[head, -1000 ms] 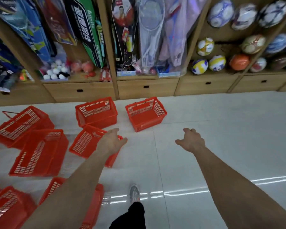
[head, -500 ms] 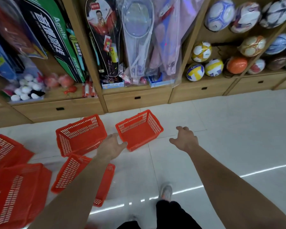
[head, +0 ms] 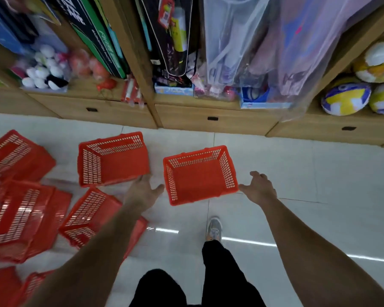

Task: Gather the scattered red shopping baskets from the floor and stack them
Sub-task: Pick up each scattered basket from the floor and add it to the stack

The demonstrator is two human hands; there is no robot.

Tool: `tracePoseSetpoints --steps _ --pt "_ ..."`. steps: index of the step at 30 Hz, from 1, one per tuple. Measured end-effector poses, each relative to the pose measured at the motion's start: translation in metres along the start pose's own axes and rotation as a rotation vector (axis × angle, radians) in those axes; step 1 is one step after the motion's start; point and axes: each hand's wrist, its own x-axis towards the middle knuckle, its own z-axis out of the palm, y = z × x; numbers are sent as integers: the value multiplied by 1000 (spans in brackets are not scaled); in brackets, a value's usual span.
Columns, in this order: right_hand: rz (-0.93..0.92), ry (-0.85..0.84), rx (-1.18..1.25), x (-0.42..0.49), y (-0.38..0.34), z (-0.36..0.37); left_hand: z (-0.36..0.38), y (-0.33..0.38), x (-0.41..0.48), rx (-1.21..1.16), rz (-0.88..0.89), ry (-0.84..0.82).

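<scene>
An upright red basket (head: pixel 200 176) stands on the white floor straight ahead of me. My left hand (head: pixel 142 191) is spread open just off its near left corner, thumb almost at the rim. My right hand (head: pixel 258 187) is spread open at its near right corner, fingertips close to the rim. Neither hand holds anything. A second basket (head: pixel 113 158) lies tipped beside it on the left. Several more red baskets lie scattered at the left: one (head: pixel 16 156) at the far edge, one (head: pixel 24 220) on its side, one (head: pixel 93 218) partly under my left forearm.
Wooden shelving with low drawers (head: pixel 213 118) runs along the floor just beyond the baskets, holding racket bags (head: pixel 173 34), small balls (head: pixel 42 72) and volleyballs (head: pixel 346 98). My right foot (head: pixel 213 228) stands just behind the upright basket. White tiled floor (head: pixel 319 173) stretches to the right.
I have stepped closer to the shelves. Both hands have reached forward and now flank the upright basket at its near corners. The baskets sit nearer and larger in view.
</scene>
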Motion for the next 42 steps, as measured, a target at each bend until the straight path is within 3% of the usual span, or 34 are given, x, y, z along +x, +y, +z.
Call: tracePoseSetpoints --steps 6,15,20,26,33,42 --pt "-31 -55 41 144 10 40 81 -15 107 -59 -180 -39" --pt "8 -96 50 333 66 188 266 -82 271 -130 -304 40" --pt "-41 -11 100 417 83 258 352 -134 340 -186 -313 106" --pt "-145 120 267 446 91 314 415 -170 363 -293 -316 216" --pt "-239 249 257 410 96 297 377 -172 336 -341 -198 324" --pt "-226 219 319 248 22 139 171 -103 205 -419 -63 432"
